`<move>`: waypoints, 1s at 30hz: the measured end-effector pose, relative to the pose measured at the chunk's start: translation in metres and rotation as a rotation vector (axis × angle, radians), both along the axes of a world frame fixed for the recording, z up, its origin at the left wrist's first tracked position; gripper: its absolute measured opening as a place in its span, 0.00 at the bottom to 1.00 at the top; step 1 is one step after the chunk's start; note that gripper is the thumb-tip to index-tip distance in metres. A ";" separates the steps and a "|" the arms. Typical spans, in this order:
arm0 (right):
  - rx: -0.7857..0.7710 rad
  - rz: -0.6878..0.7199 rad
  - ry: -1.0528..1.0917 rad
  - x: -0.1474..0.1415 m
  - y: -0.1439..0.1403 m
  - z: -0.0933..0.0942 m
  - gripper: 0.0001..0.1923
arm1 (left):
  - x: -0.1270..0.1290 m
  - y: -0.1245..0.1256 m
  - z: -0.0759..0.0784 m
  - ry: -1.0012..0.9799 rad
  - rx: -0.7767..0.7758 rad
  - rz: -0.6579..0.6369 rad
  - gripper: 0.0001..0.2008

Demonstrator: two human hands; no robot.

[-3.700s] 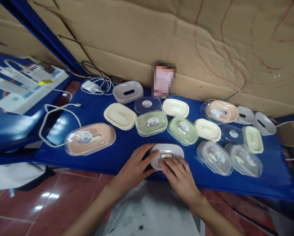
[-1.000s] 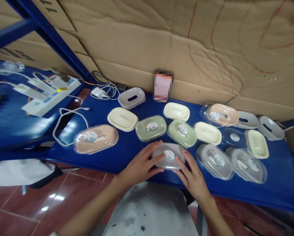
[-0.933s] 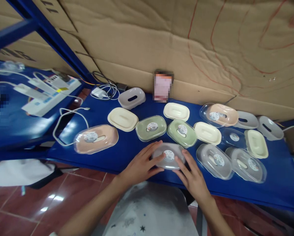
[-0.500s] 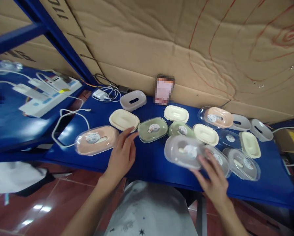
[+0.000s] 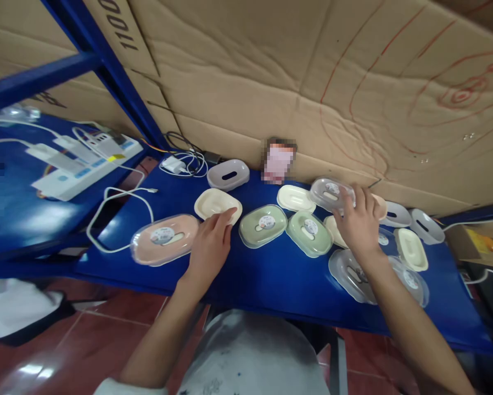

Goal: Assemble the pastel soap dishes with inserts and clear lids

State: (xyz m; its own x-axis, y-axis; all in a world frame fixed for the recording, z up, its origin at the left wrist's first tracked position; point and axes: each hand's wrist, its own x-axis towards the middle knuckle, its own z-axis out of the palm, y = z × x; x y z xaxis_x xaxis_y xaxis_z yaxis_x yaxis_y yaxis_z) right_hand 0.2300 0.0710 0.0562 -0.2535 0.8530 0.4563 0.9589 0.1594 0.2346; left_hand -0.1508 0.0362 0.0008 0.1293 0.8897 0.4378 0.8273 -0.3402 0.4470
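Note:
My right hand is closed on the right end of a grey soap box with a clear lid and a round label, at the back right. It partly covers a peach soap box and a cream dish. My left hand is open, its fingertips at the front edge of a cream soap dish. Just left of that hand lies a lidded peach soap box. Between my hands are two lidded green soap boxes, one in the middle and one farther right.
Grey soap boxes lie at the front right, partly behind my right forearm. Grey slotted trays and a cream dish stand beyond. A phone leans on the cardboard. A power strip and white cable are left.
My right hand has carried the grey soap box from the front to the back right. The right green soap box now shows uncovered. My left hand stays near the cream dish.

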 end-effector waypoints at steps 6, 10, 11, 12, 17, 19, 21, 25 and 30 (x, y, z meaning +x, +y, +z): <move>-0.272 0.355 -0.207 -0.008 0.022 0.003 0.15 | 0.008 -0.007 0.026 -0.293 0.147 -0.073 0.15; -0.384 0.467 -0.229 -0.005 0.045 -0.005 0.13 | 0.014 -0.025 0.029 -0.316 0.221 -0.213 0.18; -0.409 0.479 -0.215 -0.004 0.049 -0.007 0.13 | 0.016 -0.029 0.027 -0.311 0.234 -0.255 0.19; -0.433 0.485 -0.194 -0.004 0.053 -0.009 0.12 | 0.017 -0.033 0.025 -0.306 0.240 -0.292 0.21; -0.501 0.479 -0.005 -0.004 0.061 -0.011 0.08 | 0.025 -0.049 0.022 -0.304 0.235 -0.382 0.21; -0.513 0.457 0.161 -0.004 0.061 -0.006 0.08 | 0.030 -0.059 0.023 -0.292 0.257 -0.399 0.18; -0.530 0.445 0.355 -0.004 0.057 0.003 0.09 | 0.036 -0.075 0.024 -0.246 0.258 -0.446 0.15; -0.524 0.483 0.683 -0.008 0.024 0.028 0.11 | 0.048 -0.105 0.019 -0.030 0.213 -0.610 0.15; -0.508 0.509 0.577 -0.028 -0.077 0.050 0.07 | 0.055 -0.111 0.000 0.197 0.157 -0.727 0.12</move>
State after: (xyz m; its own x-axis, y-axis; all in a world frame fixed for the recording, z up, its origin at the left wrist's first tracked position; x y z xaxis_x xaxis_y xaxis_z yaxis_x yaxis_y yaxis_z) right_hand 0.2024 -0.0064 0.1059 -0.5023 0.8336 0.2299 0.6918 0.5469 -0.4715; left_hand -0.0956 -0.0753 0.0012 0.7467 0.4804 0.4602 0.4305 -0.8763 0.2162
